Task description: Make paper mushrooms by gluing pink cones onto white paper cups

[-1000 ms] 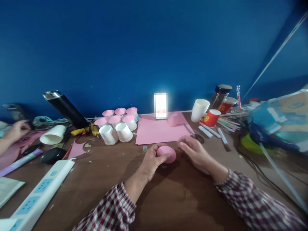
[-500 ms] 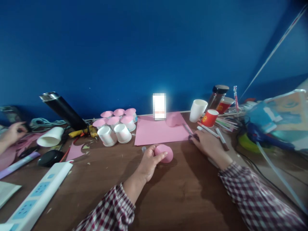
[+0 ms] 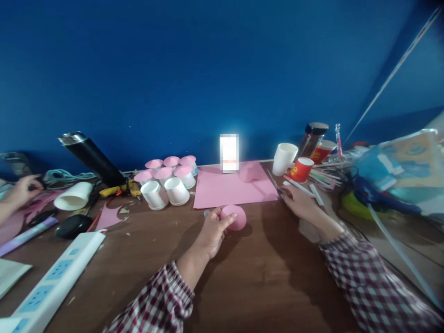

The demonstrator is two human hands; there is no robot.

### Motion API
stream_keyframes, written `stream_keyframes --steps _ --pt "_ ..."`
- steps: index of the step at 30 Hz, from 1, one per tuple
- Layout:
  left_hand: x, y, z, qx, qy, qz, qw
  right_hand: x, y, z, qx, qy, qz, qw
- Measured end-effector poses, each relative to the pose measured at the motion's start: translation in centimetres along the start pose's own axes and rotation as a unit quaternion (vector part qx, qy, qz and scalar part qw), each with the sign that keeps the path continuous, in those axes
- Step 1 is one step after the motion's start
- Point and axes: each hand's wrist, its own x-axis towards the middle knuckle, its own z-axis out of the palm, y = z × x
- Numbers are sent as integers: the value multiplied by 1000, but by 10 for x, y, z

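- A pink paper disc is held in front of the near edge of the stacked pink sheets. Being round, it is given no clear long axis; its flat face is turned up toward the camera, and its free edge is pointed to the right. Whether the tabletop is touched by it cannot be told.
- Scissors are seen by the right corner of the sheets, their long axis laid aslant; the thin blades are pointed away and to the left, toward the blue wall.
- By the left hand the disc is pinched at its left edge, the thumb laid on top and the fingers folded beneath.
- By the right hand, palm down with fingers bent, the scissors are gripped at the handles; these are mostly covered.
- At far left, something dark is held in another person's hand.
- Yellow characters are printed on the front red paper cup, and yellow marks on the rear red paper cup; neither can be read.
- The bright white rectangle is pixelated, so nothing on it can be made out.
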Motion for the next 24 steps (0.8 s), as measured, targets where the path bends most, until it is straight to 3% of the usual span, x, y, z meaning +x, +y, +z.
stream_keyframes --steps 4,6,8,10,18,24 --pt "-1 3 1 -20 2 6 1000 -11 -22 10 148 -71 -23 986" --pt "-1 3 2 -19 4 9 1000 -21 -37 20 226 -109 -32 967" --pt "-2 3 2 -15 2 9 1000 -30 -49 30 336 -160 -15 928" --pt "-2 3 1 -15 0 10 1000 -36 -56 38 376 -181 -10 909" --pt "-3 11 2 -27 32 30 999 -40 -55 48 250 -95 -166 949" --pt "-3 15 -1 -24 18 49 998 -53 -68 53 243 -159 -141 947"
